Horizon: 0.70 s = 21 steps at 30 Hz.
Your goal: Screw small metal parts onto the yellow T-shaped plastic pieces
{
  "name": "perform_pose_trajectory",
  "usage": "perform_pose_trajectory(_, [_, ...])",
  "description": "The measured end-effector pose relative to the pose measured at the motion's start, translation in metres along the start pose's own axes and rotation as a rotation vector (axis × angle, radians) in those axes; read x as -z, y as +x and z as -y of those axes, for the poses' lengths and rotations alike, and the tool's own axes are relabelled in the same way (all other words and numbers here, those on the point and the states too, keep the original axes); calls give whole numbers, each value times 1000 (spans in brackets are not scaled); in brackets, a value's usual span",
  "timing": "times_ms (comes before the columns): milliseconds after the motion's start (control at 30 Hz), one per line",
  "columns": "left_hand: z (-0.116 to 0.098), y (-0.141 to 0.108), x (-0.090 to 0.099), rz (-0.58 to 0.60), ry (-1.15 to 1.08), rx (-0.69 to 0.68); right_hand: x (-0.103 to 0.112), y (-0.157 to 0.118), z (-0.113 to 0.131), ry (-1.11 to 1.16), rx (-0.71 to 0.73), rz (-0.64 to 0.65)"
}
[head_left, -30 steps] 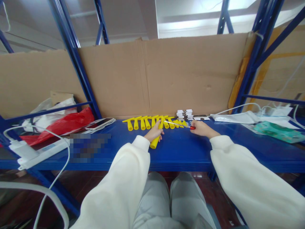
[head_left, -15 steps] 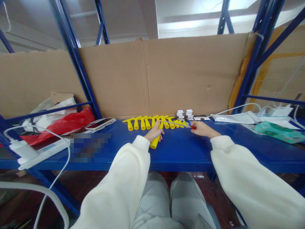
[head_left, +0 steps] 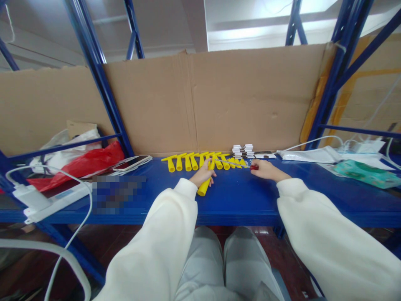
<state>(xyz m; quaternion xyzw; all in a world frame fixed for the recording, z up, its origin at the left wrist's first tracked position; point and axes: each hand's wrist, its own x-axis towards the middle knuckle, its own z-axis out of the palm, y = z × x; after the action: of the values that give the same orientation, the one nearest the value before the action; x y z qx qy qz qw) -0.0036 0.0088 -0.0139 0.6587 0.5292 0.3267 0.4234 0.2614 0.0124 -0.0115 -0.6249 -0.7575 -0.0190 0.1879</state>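
Observation:
My left hand point(head_left: 204, 173) is closed round a yellow plastic handle point(head_left: 203, 189), a tube-like piece that tilts with its open round end toward me. In my right hand point(head_left: 265, 170) is the red grip of a screwdriver point(head_left: 254, 167). Its thin metal shaft runs left to the upper end of the yellow handle; the tip is too small to make out. Behind my hands lies a row of several similar T-shaped yellow pieces point(head_left: 178, 162). Smaller yellow parts point(head_left: 237, 163) lie at the right end of that row, close to the shaft.
Stacked white pieces point(head_left: 242, 150) stand by the cardboard wall point(head_left: 250, 96). A red bag point(head_left: 84, 165), a phone with a cable point(head_left: 131, 163) and a power strip point(head_left: 59, 202) lie left on the blue shelf point(head_left: 244, 200). A green packet point(head_left: 369, 173) lies at the right.

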Motion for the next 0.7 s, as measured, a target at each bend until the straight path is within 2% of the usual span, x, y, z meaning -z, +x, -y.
perform_pose_trajectory(267, [-3, -2, 0, 12, -18, 0, -7, 3, -7, -19, 33, -32])
perform_pose_trajectory(467, [-1, -1, 0, 23, -10, -4, -3, 2, -3, -20, -22, -39])
perform_pose_trajectory(700, [-2, -1, 0, 27, -18, 5, -4, 1, -4, -12, -15, -6])
